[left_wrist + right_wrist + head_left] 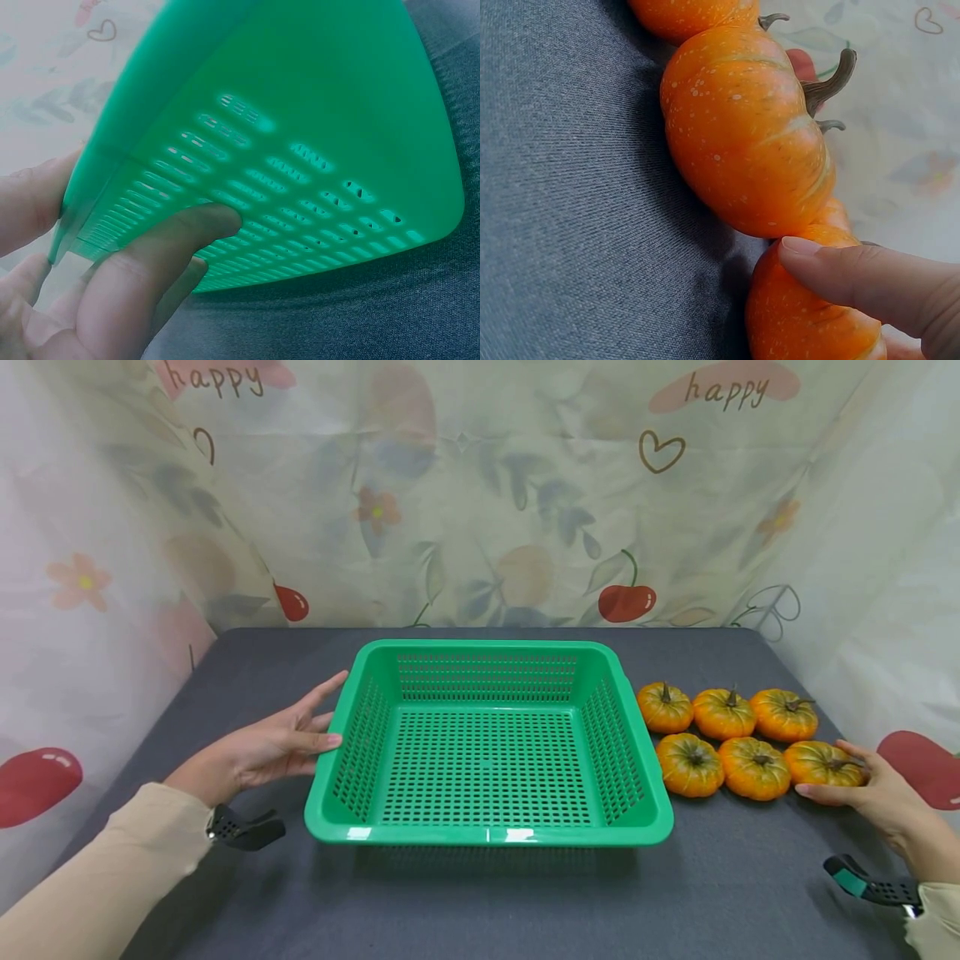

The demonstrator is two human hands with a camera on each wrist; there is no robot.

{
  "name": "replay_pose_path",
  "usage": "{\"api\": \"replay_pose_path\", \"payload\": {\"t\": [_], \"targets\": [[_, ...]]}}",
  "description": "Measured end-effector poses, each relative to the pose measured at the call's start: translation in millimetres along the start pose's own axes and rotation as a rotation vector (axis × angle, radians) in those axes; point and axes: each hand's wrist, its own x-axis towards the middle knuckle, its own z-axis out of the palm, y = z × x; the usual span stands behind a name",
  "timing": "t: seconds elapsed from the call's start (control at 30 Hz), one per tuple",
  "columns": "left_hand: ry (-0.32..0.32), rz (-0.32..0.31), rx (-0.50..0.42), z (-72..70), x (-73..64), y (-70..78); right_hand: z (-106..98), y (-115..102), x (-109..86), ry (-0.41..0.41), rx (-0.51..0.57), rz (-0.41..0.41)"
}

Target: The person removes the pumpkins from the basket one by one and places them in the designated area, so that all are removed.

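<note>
A green plastic basket (487, 836) with slotted walls stands on the dark table. At its left side, my left hand (281, 743) holds the rim, thumb on top; in the left wrist view, fingers (161, 259) lie against the outer slotted wall. To the right of the basket, small orange pumpkins with brown stems sit close together in two rows of three. My right hand (888, 789) grips the front row's rightmost pumpkin (821, 763) between thumb and fingers. In the right wrist view, the thumb (832, 262) presses on that pumpkin, beside a neighbouring pumpkin (739, 135).
The back row holds three pumpkins, its left pumpkin (664, 708) close against the basket's right wall. A printed cloth (480, 527) hangs behind the table and along both sides. Dark cloth covers the tabletop (487, 910). Each wrist wears a black strap.
</note>
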Motion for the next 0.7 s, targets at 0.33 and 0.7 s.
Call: {"api": "replay_pose_path", "payload": {"t": [0.33,0.7], "targets": [[-0.011,-0.005,-0.006,-0.6,0.9,0.9,0.4,5.7,1.4,0.005,-0.001,-0.018],[-0.009,0.002,0.045,0.1,1.4,0.9,1.4,2.0,-3.6,0.002,-0.011,-0.008]]}}
